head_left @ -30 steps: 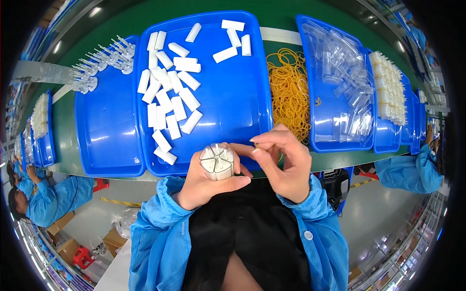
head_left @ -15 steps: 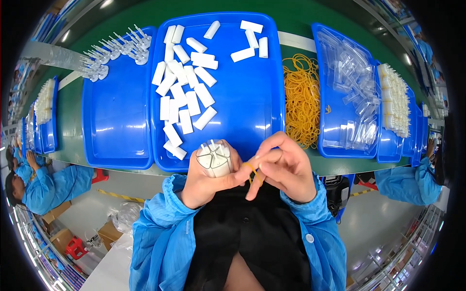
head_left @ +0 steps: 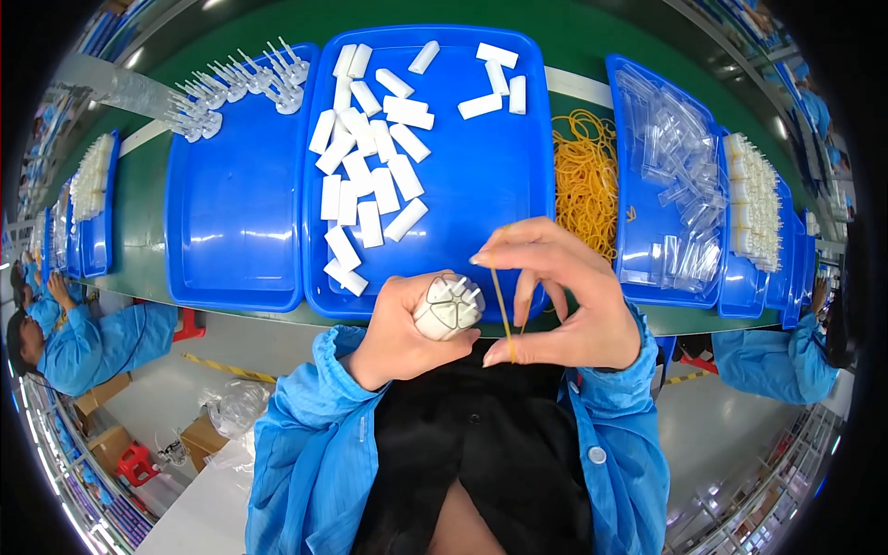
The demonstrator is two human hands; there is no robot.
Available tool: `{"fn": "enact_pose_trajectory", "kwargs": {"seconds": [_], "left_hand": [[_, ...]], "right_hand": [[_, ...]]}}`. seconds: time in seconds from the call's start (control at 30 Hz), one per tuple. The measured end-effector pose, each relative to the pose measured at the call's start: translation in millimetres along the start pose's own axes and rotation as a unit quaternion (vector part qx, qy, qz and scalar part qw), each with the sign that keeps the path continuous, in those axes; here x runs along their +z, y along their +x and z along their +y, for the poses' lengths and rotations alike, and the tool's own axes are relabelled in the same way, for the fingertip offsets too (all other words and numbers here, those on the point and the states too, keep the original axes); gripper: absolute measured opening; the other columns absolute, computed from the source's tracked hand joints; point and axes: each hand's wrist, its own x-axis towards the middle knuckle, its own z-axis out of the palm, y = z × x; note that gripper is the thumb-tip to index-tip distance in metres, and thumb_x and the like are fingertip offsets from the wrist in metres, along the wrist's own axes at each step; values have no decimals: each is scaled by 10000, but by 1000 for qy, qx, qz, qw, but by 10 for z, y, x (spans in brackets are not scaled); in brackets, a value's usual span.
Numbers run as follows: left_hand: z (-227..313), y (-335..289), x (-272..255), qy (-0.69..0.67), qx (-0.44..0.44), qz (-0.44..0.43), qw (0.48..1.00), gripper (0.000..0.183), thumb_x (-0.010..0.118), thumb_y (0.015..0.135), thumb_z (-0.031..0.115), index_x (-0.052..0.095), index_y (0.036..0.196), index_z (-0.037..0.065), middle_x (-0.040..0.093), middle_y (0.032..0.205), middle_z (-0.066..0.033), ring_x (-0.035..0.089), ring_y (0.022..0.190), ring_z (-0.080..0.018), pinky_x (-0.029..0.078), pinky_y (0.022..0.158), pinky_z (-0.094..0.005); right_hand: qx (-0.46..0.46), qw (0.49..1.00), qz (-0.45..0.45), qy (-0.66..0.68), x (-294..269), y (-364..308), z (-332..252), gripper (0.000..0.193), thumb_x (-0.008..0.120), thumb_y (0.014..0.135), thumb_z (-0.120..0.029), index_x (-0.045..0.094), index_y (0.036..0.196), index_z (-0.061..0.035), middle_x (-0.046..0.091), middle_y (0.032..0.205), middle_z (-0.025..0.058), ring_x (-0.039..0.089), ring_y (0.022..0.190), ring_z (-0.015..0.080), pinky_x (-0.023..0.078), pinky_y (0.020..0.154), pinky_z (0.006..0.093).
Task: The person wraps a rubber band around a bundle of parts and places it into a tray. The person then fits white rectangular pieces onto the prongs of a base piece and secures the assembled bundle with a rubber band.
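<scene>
My left hand [head_left: 400, 335] is wrapped around a round bundle of white wedge-shaped pieces [head_left: 448, 320], with thin white pins pointing up from its top. Dark lines divide the top of the bundle into segments. Just to its right, my right hand [head_left: 573, 310] keeps a yellow rubber band [head_left: 502, 305] stretched between its thumb and fingers. The band stands beside the bundle, not around it. Beyond both hands, many loose white blocks [head_left: 370, 222] lie in the large blue tray [head_left: 481, 203], most of them along its left side.
A left blue tray [head_left: 236, 213] carries clear pieces with upright pins [head_left: 217, 88] at its far edge. To the right lie a heap of yellow rubber bands [head_left: 585, 185], a tray of clear plastic parts [head_left: 680, 139] and stacked white bundles [head_left: 754, 203]. Other people in blue sit at both sides.
My right hand has moved away from the left fingers and spread the rubber band wide. My left hand has shifted slightly right with the bundle, and its fingers have closed around it.
</scene>
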Motion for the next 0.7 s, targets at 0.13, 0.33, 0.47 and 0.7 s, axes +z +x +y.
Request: {"fn": "enact_pose_trajectory", "kwargs": {"seconds": [0.13,0.33,0.47,0.7], "left_hand": [[-64,23,48,-30,-6,0,1000,224,704,647,-9,594,840,16,581,699,-13,528,624,-66,419,536,-222],[141,13,-67,-170,-138,-65,974,217,715,678,-9,566,835,5,578,656,-45,564,515,-102,437,456,-216],[153,-47,-65,-249,-173,-79,950,197,697,636,-47,543,756,-17,548,597,-76,552,455,-142,461,460,-248],[238,-76,14,-245,-229,-127,933,189,706,626,-54,551,726,-14,546,597,-58,535,453,-112,461,482,-247]], "right_hand": [[-13,997,-60,-51,78,147,-117,643,860,561,-138,593,1138,-43,534,1097,130,546,622,107,424,547,200],[-29,997,76,-18,-34,77,-111,454,792,655,-172,644,1048,1,594,992,142,518,560,89,405,483,199],[-156,976,137,-59,43,-59,-11,382,550,892,-340,670,918,21,604,785,135,502,481,112,400,432,202],[-341,807,469,111,763,-86,31,494,296,964,-439,520,958,1,451,705,85,502,539,194,479,418,317]]}}
